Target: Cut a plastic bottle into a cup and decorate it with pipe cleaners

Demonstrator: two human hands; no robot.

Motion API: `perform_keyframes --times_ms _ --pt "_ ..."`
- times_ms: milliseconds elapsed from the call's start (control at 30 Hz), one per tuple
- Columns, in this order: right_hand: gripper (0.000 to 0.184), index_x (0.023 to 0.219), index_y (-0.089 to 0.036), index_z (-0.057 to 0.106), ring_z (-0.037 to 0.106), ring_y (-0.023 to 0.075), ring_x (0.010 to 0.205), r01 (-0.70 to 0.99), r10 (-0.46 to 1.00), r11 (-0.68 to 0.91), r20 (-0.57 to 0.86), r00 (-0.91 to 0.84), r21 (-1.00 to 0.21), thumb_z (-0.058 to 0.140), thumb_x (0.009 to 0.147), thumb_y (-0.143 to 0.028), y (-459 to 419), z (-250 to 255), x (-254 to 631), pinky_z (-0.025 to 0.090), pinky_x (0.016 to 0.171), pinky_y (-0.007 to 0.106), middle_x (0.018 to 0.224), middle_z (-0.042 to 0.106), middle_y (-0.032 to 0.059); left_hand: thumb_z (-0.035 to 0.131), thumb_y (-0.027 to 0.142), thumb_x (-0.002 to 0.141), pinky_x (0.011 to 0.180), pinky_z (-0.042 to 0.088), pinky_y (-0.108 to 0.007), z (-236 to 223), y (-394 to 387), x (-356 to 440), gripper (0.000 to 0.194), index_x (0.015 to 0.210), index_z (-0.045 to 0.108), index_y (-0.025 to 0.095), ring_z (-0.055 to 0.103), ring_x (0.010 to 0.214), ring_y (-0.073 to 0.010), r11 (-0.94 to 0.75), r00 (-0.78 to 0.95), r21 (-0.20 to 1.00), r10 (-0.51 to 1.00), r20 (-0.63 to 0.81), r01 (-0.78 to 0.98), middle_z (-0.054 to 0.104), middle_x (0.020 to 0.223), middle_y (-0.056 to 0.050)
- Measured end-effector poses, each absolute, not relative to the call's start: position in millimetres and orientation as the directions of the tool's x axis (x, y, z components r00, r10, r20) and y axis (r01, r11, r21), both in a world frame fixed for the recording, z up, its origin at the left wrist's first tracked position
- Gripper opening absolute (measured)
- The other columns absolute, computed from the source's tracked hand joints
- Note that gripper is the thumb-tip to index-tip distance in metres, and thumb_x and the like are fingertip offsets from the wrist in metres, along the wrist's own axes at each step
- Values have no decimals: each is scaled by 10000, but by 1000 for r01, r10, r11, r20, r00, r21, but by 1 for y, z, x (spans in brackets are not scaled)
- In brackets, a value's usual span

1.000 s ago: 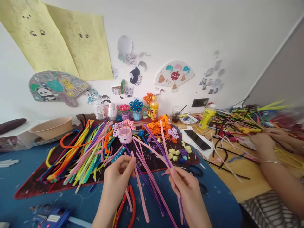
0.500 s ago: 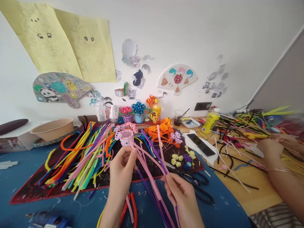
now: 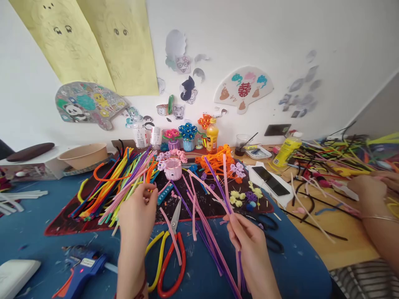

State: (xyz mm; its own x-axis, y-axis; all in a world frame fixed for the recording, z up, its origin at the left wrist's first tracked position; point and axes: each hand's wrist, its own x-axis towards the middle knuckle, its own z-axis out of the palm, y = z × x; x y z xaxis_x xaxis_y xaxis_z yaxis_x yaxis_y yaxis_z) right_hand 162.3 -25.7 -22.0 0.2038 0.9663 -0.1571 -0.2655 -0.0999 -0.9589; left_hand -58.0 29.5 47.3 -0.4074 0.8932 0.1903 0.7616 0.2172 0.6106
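Observation:
My right hand [image 3: 249,241] is closed round a few long pink and purple pipe cleaners [image 3: 225,195], which stick up above the fingers and trail below. My left hand [image 3: 139,211] is at the near right edge of a pile of coloured pipe cleaners [image 3: 106,187]. Its fingers are loosely bent, with nothing visible in them. Between the hands lie scissors [image 3: 175,216] with one yellow and one red handle, a cut pink piece lying across them. More loose pink and purple pipe cleaners [image 3: 202,232] lie beside them. A small pink pot [image 3: 173,169] with looped flowers stands behind.
A blue glue gun [image 3: 84,272] with a lit red light lies at the front left. Black-handled scissors [image 3: 271,236] rest beyond my right hand. Orange pipe-cleaner flowers [image 3: 215,160] and a juice bottle [image 3: 212,136] stand at the back. A co-worker's arm [image 3: 374,207] is at the right.
My left hand has let go of the pink pipe cleaners and moved left to the pile. My right hand keeps its hold and sits slightly further right. The view has shifted left and down.

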Motion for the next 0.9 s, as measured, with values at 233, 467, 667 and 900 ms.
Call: perform_keyframes --times_ms 233,467,667,900 --pt "448 802 -154 668 281 71 473 -276 971 -85 -142 191 -957 677 811 -602 -31 -22 159 201 467 258 587 413 -45 502 405 879 643 448 -380 31 7 -47 320 756 701 187 694 855 -380 313 -301 124 948 -104 942 739 862 -183" --pt "434 841 -158 672 273 78 470 -291 973 -92 -149 178 -952 665 827 -592 -38 -22 162 205 475 267 592 410 -46 448 213 857 664 470 -362 19 9 -39 248 722 654 185 705 841 -345 291 -282 257 957 -70 922 742 790 -148" --pt "449 787 -156 666 274 75 451 -318 977 -108 -161 143 -942 711 774 -602 -41 -17 155 202 453 251 555 395 -55 558 515 843 437 359 -211 44 -3 -26 338 709 594 206 483 388 -100 -51 -18 957 998 59 287 612 545 31" --pt "509 607 -184 545 269 68 413 -323 984 -58 -109 140 -945 694 763 -644 -49 -13 149 212 415 235 504 373 -64 680 493 756 450 336 -191 45 -5 26 329 655 620 185 414 475 -90 -117 -77 993 990 114 -30 465 502 62"
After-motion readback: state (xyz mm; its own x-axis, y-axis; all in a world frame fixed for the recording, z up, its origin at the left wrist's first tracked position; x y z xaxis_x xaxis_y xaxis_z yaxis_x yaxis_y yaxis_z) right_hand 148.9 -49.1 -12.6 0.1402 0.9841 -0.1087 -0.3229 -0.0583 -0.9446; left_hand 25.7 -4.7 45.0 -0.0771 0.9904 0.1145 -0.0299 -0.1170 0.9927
